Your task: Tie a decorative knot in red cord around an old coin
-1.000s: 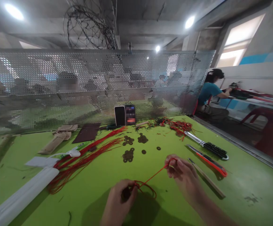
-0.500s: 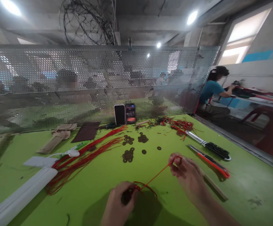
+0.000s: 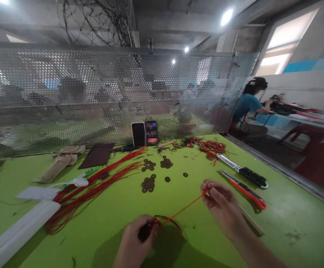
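Note:
My left hand is closed at the bottom centre, pinching a dark round coin together with a loop of red cord. The cord runs taut up and to the right into my right hand, whose fingers pinch its other end just above the green table. Loose dark coins lie in small heaps on the table beyond my hands. A long bundle of red cords stretches across the table to the left of them.
A metal comb, a red-handled cutter and a wooden stick lie right of my right hand. Two phones lean on the perforated metal screen. Red cord scraps, a white tube, beige pouches. A person in blue sits far right.
Both hands keep their grip on the cord with only slight shifts; the view has drifted a little to the right and down.

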`<state>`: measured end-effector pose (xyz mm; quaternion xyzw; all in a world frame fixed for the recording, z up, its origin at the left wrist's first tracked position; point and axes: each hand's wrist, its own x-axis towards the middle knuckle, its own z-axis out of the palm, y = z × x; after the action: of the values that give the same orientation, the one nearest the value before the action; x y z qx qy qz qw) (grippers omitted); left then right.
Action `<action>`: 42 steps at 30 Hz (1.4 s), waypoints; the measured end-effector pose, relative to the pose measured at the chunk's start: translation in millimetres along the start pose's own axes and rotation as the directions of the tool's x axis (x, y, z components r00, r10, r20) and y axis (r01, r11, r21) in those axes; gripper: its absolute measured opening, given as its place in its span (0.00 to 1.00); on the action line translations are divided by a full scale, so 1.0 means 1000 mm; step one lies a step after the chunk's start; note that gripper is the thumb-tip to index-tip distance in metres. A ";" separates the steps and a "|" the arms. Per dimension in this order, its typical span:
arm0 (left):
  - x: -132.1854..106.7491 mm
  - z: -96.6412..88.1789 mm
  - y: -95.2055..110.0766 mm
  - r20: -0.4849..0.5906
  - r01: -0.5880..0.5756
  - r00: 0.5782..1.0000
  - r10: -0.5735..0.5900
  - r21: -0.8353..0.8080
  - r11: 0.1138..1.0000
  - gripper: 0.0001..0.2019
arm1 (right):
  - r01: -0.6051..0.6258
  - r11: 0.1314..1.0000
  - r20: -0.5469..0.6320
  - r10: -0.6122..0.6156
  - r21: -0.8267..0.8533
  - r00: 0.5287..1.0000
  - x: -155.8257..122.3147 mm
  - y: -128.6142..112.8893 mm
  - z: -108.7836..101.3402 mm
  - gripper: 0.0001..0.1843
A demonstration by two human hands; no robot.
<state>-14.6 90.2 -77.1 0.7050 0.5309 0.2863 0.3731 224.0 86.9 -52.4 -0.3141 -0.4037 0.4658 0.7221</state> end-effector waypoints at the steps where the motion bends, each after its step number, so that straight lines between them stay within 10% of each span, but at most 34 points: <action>1: 0.000 0.000 0.000 0.003 -0.001 1.000 0.001 0.008 1.000 0.08 | -0.003 1.000 -0.001 0.003 0.010 1.000 0.001 0.000 0.000 0.04; 12: 0.001 0.001 -0.010 0.045 -0.043 0.998 0.040 0.057 0.997 0.09 | -0.115 0.988 0.118 0.102 0.104 0.988 -0.006 0.005 0.003 0.11; 20: 0.002 0.000 -0.003 0.042 -0.005 0.999 0.005 0.010 1.000 0.08 | -0.358 0.877 0.233 0.439 -0.319 0.868 -0.030 0.019 0.032 0.11; 42: -0.007 -0.001 0.010 0.107 -0.167 0.982 0.159 0.079 0.983 0.06 | -0.036 0.739 0.335 0.348 -0.672 0.875 -0.034 0.034 0.040 0.07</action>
<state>-11.4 82.4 -68.1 0.7752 0.4639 0.2566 0.3435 166.3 71.4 -71.5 -0.4710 -0.6557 0.4298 0.4042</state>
